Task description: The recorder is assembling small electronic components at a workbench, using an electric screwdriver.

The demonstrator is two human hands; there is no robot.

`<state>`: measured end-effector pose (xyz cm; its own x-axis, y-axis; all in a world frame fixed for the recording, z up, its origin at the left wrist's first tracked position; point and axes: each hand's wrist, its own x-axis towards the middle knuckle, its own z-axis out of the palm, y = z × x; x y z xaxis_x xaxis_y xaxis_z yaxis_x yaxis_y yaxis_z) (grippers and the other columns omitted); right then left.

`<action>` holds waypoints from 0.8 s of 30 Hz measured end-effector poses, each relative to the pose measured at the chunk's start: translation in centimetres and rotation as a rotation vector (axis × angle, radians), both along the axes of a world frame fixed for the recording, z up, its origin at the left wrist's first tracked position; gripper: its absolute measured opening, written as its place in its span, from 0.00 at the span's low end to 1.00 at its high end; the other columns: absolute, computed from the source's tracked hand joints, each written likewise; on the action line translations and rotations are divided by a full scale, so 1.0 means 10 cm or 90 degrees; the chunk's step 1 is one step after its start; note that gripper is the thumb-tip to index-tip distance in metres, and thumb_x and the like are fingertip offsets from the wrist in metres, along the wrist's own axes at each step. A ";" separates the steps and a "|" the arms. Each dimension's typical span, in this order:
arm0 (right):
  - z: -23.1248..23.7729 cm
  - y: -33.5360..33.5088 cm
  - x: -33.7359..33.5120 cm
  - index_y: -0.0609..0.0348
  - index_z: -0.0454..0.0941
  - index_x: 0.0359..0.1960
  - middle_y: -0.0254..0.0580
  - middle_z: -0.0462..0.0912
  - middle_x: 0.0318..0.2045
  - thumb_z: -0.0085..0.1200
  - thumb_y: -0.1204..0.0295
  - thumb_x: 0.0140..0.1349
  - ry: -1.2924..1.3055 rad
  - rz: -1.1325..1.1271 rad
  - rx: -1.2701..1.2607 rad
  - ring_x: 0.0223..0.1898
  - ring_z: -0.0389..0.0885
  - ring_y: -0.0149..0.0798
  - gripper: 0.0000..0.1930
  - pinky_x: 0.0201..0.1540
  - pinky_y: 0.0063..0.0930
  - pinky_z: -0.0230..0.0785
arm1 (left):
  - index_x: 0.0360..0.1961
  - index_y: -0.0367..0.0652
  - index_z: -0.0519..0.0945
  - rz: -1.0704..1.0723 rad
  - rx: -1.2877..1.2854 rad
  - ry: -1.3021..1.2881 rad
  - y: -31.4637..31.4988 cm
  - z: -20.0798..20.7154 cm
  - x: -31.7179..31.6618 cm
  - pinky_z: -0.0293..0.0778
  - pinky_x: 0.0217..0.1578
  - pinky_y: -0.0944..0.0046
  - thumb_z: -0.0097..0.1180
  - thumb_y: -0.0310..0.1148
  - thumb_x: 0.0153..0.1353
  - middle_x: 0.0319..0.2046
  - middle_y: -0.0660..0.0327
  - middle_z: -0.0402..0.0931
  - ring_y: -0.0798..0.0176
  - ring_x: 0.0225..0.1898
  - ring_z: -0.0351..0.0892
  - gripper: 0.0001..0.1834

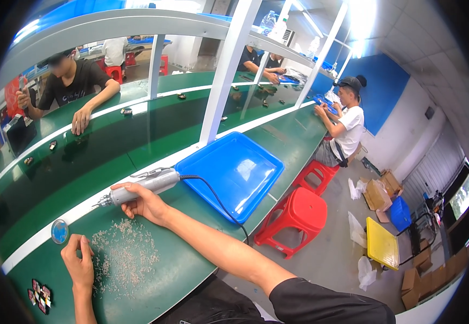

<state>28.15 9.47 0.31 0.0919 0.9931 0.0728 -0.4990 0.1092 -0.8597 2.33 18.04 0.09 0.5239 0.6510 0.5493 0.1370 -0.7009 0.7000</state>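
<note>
A silver electric screwdriver (pixel 156 182) with a black cable lies in my right hand (pixel 141 202), whose fingers wrap round its body near the front. Its bit points left over the bench. My left hand (pixel 78 260) is closed with curled fingers at the left of a scattered pile of tiny screws (pixel 126 256). What its fingertips hold, if anything, is too small to tell. Just beyond them sits a small round dish (pixel 59 231) with blue inside. Several small black assemblies (pixel 40 296) lie together on the green bench (pixel 178 264), left of my left hand.
A blue tray (pixel 234 175) stands right of the screwdriver, its cable crossing the rim. Small parts sit along the green belt (pixel 153 132) beyond a white rail. A white post (pixel 226 75) rises behind the tray. Co-workers sit across and farther right. Red stools (pixel 299 213) stand beside the bench.
</note>
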 end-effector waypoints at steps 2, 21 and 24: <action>0.02 0.01 -0.02 0.60 0.71 0.61 0.37 0.77 0.31 0.48 0.49 0.67 -0.005 -0.009 0.002 0.26 0.74 0.28 0.30 0.30 0.22 0.69 | 0.25 0.34 0.72 0.007 0.001 0.010 0.02 0.01 -0.01 0.61 0.20 0.66 0.48 0.25 0.69 0.15 0.61 0.67 0.69 0.16 0.69 0.13; 0.00 0.18 0.39 0.61 0.69 0.62 0.39 0.75 0.31 0.51 0.49 0.63 -0.091 -0.132 -0.018 0.30 0.72 0.32 0.33 0.35 0.25 0.66 | 0.28 0.33 0.78 0.029 0.018 0.041 -0.02 0.02 -0.04 0.69 0.24 0.69 0.52 0.23 0.66 0.17 0.61 0.74 0.70 0.20 0.75 0.08; 0.02 0.20 0.40 0.62 0.70 0.61 0.39 0.76 0.30 0.49 0.50 0.65 -0.082 -0.112 -0.006 0.30 0.73 0.31 0.31 0.36 0.26 0.67 | 0.28 0.33 0.77 0.078 -0.003 0.047 0.08 0.01 -0.07 0.68 0.25 0.70 0.52 0.25 0.67 0.18 0.62 0.75 0.71 0.20 0.74 0.10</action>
<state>32.16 11.46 0.51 0.2543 0.9632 0.0867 -0.3586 0.1772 -0.9165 1.62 18.80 0.17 0.4793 0.7146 0.5095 0.2717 -0.6729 0.6880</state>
